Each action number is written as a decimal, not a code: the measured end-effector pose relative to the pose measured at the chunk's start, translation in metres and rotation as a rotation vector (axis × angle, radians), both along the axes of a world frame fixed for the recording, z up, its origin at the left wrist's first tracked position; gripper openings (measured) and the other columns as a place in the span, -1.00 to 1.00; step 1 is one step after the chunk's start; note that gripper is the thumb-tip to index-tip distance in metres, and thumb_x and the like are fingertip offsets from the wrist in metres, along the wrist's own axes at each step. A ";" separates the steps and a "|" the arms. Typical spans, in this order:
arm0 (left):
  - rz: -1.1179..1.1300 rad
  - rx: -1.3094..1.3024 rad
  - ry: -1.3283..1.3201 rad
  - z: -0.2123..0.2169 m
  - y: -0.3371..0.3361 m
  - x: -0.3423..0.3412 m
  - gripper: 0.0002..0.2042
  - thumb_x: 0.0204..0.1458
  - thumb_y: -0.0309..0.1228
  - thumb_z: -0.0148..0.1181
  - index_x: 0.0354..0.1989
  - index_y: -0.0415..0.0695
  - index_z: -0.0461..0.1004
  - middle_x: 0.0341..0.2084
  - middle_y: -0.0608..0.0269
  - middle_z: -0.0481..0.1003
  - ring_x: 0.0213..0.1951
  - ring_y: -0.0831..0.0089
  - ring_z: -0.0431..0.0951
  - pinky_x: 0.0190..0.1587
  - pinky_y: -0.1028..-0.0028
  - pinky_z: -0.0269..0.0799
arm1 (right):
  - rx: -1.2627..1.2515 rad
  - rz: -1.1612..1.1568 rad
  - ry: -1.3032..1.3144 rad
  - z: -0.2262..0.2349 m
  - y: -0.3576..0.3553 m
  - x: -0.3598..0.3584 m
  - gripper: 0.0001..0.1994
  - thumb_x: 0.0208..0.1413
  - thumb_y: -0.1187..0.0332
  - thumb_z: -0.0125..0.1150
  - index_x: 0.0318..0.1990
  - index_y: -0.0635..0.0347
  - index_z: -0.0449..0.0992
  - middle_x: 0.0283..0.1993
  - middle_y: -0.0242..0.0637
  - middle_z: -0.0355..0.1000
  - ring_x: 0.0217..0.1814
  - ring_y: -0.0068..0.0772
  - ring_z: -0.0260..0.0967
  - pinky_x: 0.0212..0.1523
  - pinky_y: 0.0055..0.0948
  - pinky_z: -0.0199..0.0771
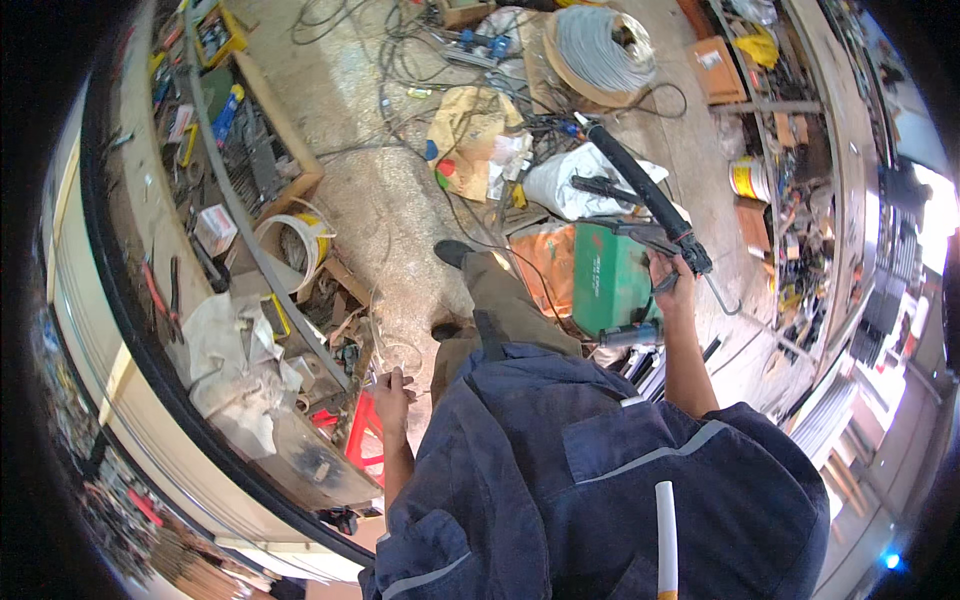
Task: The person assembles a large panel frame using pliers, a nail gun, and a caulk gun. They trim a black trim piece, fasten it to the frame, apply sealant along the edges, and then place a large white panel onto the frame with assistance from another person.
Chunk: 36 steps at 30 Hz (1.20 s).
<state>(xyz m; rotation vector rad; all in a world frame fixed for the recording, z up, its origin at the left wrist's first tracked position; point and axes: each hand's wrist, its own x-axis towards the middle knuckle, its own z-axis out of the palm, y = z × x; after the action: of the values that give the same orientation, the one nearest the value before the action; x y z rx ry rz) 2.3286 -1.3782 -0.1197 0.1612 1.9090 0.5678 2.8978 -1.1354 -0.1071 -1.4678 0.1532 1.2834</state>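
My right hand, out to the right, is wrapped round the handle of a black caulking gun. Its long barrel slants up and to the left, and a bent metal rod sticks out at the rear. Under the barrel sit a green case and a stuffed white sack. Low on the left, my left hand has its fingers curled together beside a red frame. Whether something thin is between those fingers I cannot make out.
On the left runs a cluttered workbench with a white bucket and a crumpled cloth. Ahead, loose cables, a torn paper bag and a grey coil lie on the floor. Packed shelves line the right.
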 end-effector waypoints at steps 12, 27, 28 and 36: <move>-0.179 0.033 -0.021 -0.008 0.077 -0.003 -0.57 0.32 -0.12 0.11 -0.06 -0.36 0.46 -0.32 0.04 0.64 -0.55 0.47 0.55 -0.52 0.46 0.51 | -0.003 -0.050 0.202 -0.055 -0.040 -0.037 -0.64 0.37 0.36 0.02 0.17 0.49 0.39 0.19 0.07 0.48 0.25 0.04 0.45 0.17 -0.23 0.60; 0.098 -0.145 0.203 0.032 -0.052 -0.008 -0.56 0.27 -0.04 0.12 -0.19 -0.29 0.53 -0.43 0.08 0.65 -0.51 0.38 0.63 -0.38 0.34 0.54 | -0.192 0.763 0.264 -0.205 0.074 -0.174 -0.32 0.39 -0.11 0.01 0.43 0.22 0.17 0.37 -0.03 0.33 0.32 -0.13 0.38 0.33 -0.21 0.40; 0.148 -0.150 0.214 0.039 -0.064 -0.006 -0.55 0.26 -0.04 0.14 -0.20 -0.31 0.52 -0.43 0.07 0.66 -0.53 0.38 0.63 -0.42 0.35 0.54 | -0.280 0.986 0.070 -0.242 0.038 -0.165 -0.29 0.37 -0.21 -0.02 0.41 0.18 0.27 0.25 -0.04 0.46 0.10 -0.16 0.49 0.15 -0.28 0.50; 0.673 -0.198 0.185 0.050 -0.195 0.093 -0.53 0.25 -0.03 0.15 -0.19 -0.34 0.50 -0.41 0.06 0.64 -0.58 0.40 0.59 -0.53 0.38 0.53 | -0.305 2.071 -0.272 -0.166 0.027 -0.337 -0.81 0.23 0.30 0.22 -0.26 0.26 0.55 -0.45 -0.17 0.50 -0.52 -0.31 0.51 -0.58 -0.27 0.51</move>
<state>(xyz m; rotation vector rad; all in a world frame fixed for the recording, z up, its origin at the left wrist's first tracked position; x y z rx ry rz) 2.4215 -1.5736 -0.0693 -0.5975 2.1789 0.8188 2.5607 -1.1083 -0.2730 -1.8740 -1.8743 2.5350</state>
